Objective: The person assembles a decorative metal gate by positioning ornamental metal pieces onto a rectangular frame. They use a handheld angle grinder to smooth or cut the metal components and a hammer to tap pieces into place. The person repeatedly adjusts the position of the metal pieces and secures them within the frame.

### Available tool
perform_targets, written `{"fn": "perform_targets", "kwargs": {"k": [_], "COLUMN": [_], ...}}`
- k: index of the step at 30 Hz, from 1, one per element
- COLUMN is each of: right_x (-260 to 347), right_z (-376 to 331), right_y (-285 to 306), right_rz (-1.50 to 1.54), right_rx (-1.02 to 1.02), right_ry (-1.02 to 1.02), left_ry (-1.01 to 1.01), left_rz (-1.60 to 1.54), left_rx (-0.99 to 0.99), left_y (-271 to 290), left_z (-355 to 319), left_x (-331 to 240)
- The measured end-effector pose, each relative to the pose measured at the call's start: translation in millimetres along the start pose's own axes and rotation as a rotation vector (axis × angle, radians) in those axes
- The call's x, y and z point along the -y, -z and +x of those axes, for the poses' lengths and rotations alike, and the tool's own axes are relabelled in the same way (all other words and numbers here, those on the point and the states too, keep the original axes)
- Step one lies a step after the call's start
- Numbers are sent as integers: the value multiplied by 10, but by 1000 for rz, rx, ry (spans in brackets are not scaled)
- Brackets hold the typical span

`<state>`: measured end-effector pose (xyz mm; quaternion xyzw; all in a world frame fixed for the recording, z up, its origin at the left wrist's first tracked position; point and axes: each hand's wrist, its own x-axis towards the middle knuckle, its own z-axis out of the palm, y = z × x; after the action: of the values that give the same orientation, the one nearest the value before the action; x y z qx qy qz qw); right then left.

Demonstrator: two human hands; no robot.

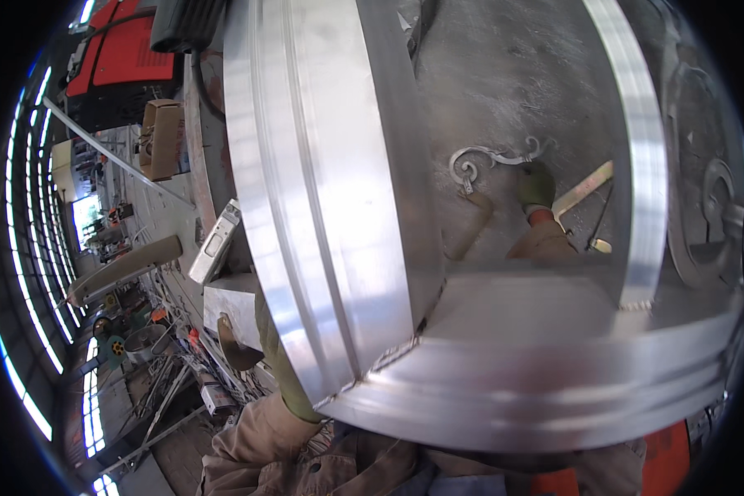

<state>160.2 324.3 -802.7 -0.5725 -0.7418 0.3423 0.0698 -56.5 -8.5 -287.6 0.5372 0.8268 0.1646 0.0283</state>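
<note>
A large welded aluminium frame point(339, 165) fills the middle, its bright ribbed bars meeting at a weld seam near the bottom. My left hand, in a green glove point(283, 372), is at the frame's left bar, which hides its fingers. Through the frame's opening reaches my right hand point(536, 183), also green-gloved, with its fingers closed at a curled metal scroll point(475, 152). The scroll lies over a grey surface point(504, 74). Right of that hand is a yellowish bar point(585, 188), with a small brass-coloured piece point(601, 245) below it.
A red and black machine point(132, 54) and a cardboard box point(162, 139) stand at the far left. Nearer are a silver metal piece point(215, 241) and a curved brown piece point(124, 269). Metal rods and tools clutter the lower left. Another curved metal piece point(696, 182) is at the right edge.
</note>
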Motion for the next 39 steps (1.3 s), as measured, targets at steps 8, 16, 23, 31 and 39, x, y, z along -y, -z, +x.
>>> {"fn": "perform_targets", "kwargs": {"k": [8,16,23,31,39], "right_x": [-576,588,2615,4422,4744], "right_z": [-2493,-5184,-5738,-3512,-1398], "right_y": [1684,4784,7457,7790,6869], "right_rz": [131,435,445,286,477], "right_rx": [-205,-433,-435,137,439], "right_ry": [-354,-789,-341,204,224], "left_ry": [8,21,251,-44,764], "left_rz": [34,-171,-548,-720,-1096], "left_rx": [-47,80,-89,193,280], "left_y": [194,632,2100,2582,1648], "left_z": [30,166,482,1256,1921], "left_x": [-118,-187,-1006,-2292,-2290]}}
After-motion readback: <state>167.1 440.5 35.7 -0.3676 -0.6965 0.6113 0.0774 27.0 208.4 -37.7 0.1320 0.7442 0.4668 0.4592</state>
